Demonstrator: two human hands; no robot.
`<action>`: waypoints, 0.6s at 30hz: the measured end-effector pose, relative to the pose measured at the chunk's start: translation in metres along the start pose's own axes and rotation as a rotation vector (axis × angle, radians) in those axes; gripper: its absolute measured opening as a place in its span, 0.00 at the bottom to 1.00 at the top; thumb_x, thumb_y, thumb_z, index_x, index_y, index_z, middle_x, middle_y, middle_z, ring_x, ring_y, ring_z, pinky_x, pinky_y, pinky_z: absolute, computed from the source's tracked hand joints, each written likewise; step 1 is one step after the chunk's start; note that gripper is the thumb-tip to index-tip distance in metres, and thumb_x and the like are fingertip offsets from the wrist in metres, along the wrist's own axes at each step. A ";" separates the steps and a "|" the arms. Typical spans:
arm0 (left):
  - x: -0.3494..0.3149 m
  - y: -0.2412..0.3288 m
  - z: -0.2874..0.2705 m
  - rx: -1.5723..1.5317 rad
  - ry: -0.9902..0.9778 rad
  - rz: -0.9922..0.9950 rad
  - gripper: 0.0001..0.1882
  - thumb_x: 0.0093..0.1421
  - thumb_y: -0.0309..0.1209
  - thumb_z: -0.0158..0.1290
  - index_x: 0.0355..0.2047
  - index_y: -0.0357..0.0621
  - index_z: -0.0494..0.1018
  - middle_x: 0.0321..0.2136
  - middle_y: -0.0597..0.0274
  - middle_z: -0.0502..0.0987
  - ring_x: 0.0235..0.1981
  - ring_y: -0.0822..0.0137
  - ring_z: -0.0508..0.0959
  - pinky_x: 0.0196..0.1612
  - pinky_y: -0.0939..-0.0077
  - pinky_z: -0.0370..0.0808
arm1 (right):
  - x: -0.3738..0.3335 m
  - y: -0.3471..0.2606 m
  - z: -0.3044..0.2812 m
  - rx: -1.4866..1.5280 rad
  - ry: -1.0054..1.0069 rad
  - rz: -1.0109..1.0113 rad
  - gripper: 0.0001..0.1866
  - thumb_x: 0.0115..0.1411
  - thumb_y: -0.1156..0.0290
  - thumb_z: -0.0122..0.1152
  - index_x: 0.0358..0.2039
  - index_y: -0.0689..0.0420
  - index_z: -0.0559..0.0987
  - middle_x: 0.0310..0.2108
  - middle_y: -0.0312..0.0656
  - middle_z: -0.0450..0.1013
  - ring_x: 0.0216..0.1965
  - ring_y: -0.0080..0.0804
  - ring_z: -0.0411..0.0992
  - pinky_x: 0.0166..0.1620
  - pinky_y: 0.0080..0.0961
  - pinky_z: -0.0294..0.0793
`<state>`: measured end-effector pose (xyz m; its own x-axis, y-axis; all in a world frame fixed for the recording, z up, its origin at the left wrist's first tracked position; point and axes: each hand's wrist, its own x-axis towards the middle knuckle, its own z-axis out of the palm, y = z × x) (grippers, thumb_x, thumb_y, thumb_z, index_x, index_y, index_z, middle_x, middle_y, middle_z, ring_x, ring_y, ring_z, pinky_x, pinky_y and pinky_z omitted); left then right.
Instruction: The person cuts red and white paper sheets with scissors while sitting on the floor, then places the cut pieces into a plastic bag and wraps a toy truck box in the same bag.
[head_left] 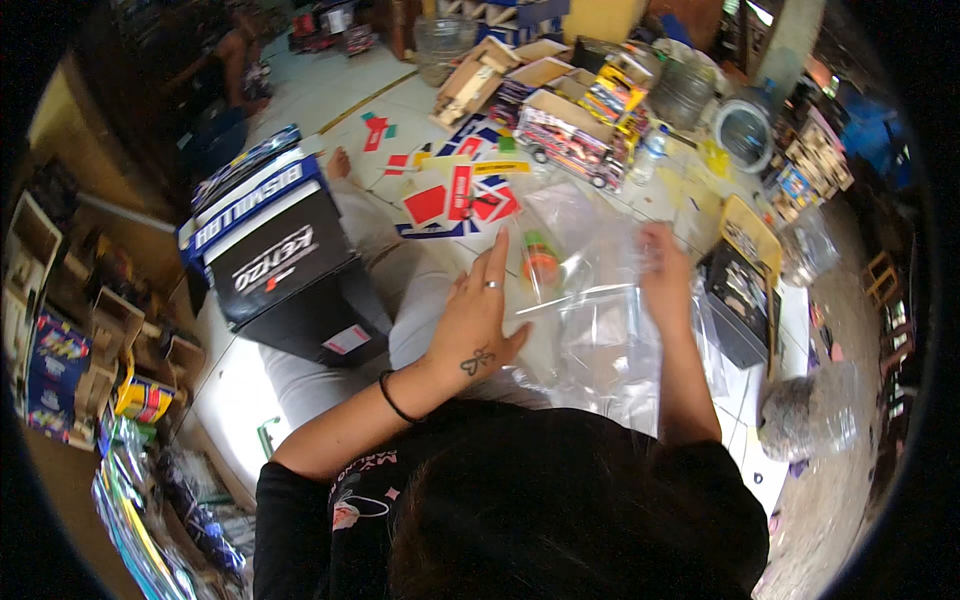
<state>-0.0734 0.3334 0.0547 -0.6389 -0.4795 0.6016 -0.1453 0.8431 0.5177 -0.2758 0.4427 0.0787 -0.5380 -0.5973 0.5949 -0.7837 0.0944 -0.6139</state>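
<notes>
A large clear plastic sheet or bag (605, 345) lies wrinkled over my lap and the floor in front of me. My left hand (475, 310) is at its left edge, fingers stretched and thumb apart, holding nothing. At the right side, my right hand (662, 268) has its fingers closed on the plastic; they are a little blurred. A small orange and green object (540, 262) is by the plastic between my hands; its kind is unclear. To the left of my left hand, a black box-shaped piece (290, 270) with a blue, white-lettered panel leans by my leg.
Red, yellow and blue cut pieces (460, 200) lie scattered ahead on the tiles. Behind them stand a printed toy truck (570, 140) and a water bottle (652, 150). At right are a black bin (735, 320), a clear jar (815, 410) and a grey bucket (745, 135). Wooden toy parts (110, 330) line the left.
</notes>
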 end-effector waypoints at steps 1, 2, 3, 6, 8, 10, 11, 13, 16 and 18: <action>0.008 0.005 0.003 0.009 0.045 0.027 0.32 0.47 0.29 0.55 0.51 0.36 0.56 0.31 0.54 0.72 0.33 0.52 0.73 0.38 0.65 0.69 | 0.001 -0.024 0.005 0.052 -0.115 -0.091 0.16 0.46 0.85 0.49 0.37 0.58 0.67 0.25 0.44 0.71 0.26 0.37 0.71 0.28 0.26 0.68; 0.016 0.014 0.006 -0.077 0.003 -0.062 0.35 0.46 0.29 0.56 0.53 0.37 0.54 0.31 0.54 0.72 0.32 0.53 0.74 0.38 0.65 0.69 | 0.001 -0.047 0.007 0.088 -0.131 -0.094 0.17 0.45 0.85 0.50 0.37 0.57 0.67 0.24 0.44 0.71 0.26 0.38 0.71 0.28 0.27 0.68; 0.027 0.018 0.004 -0.138 -0.107 -0.121 0.36 0.46 0.30 0.56 0.54 0.37 0.53 0.30 0.54 0.73 0.32 0.53 0.74 0.37 0.65 0.70 | 0.006 -0.064 -0.001 0.163 -0.304 -0.071 0.18 0.43 0.84 0.52 0.37 0.57 0.67 0.24 0.43 0.70 0.25 0.40 0.71 0.28 0.27 0.68; 0.062 0.012 -0.014 -0.086 -0.205 -0.247 0.25 0.44 0.27 0.55 0.44 0.42 0.64 0.22 0.54 0.73 0.26 0.53 0.75 0.30 0.64 0.70 | 0.025 -0.064 -0.039 -0.052 -0.201 -0.110 0.17 0.44 0.80 0.57 0.36 0.57 0.68 0.21 0.39 0.67 0.23 0.29 0.66 0.27 0.25 0.64; 0.074 -0.005 -0.030 0.131 -0.008 -0.059 0.11 0.41 0.25 0.54 0.29 0.45 0.71 0.17 0.53 0.72 0.24 0.52 0.74 0.28 0.63 0.70 | 0.035 -0.034 -0.058 -0.377 -0.451 -0.154 0.16 0.42 0.73 0.62 0.33 0.57 0.70 0.22 0.41 0.69 0.25 0.40 0.69 0.30 0.32 0.66; 0.088 -0.027 -0.039 0.312 -0.152 -0.013 0.09 0.42 0.26 0.53 0.27 0.45 0.70 0.20 0.53 0.73 0.26 0.53 0.74 0.28 0.62 0.70 | 0.041 0.001 -0.057 -0.593 -0.800 -0.191 0.16 0.40 0.69 0.62 0.32 0.57 0.71 0.23 0.44 0.71 0.27 0.45 0.70 0.32 0.36 0.67; 0.097 -0.034 -0.041 0.448 -0.209 0.073 0.09 0.42 0.26 0.53 0.27 0.45 0.70 0.21 0.53 0.73 0.27 0.53 0.74 0.28 0.62 0.70 | 0.051 0.012 -0.059 -0.779 -0.815 -0.112 0.14 0.41 0.69 0.59 0.31 0.57 0.73 0.26 0.45 0.72 0.30 0.45 0.70 0.34 0.39 0.68; 0.123 -0.033 -0.039 0.457 -0.098 0.314 0.08 0.42 0.28 0.53 0.25 0.44 0.69 0.21 0.54 0.72 0.26 0.53 0.74 0.27 0.64 0.70 | 0.083 0.014 -0.079 -0.973 -0.780 0.011 0.10 0.44 0.70 0.50 0.28 0.60 0.75 0.31 0.49 0.73 0.36 0.45 0.71 0.39 0.40 0.69; 0.198 0.012 -0.039 0.280 0.448 0.522 0.08 0.42 0.29 0.52 0.26 0.43 0.70 0.21 0.52 0.72 0.26 0.55 0.74 0.29 0.65 0.70 | 0.151 -0.013 -0.174 -1.047 0.317 -0.245 0.11 0.50 0.67 0.47 0.20 0.60 0.76 0.18 0.48 0.71 0.20 0.43 0.70 0.24 0.36 0.68; 0.212 0.051 -0.021 0.300 0.506 0.598 0.11 0.46 0.30 0.49 0.30 0.41 0.69 0.27 0.49 0.70 0.33 0.52 0.70 0.36 0.61 0.67 | 0.165 -0.017 -0.239 -0.861 0.971 -0.505 0.11 0.50 0.66 0.48 0.24 0.60 0.75 0.21 0.48 0.71 0.23 0.41 0.70 0.27 0.35 0.68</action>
<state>-0.2007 0.2698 0.2220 -0.2661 0.0778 0.9608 -0.1303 0.9847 -0.1158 -0.4256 0.5331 0.3111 0.1374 0.0385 0.9898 -0.7075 0.7031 0.0709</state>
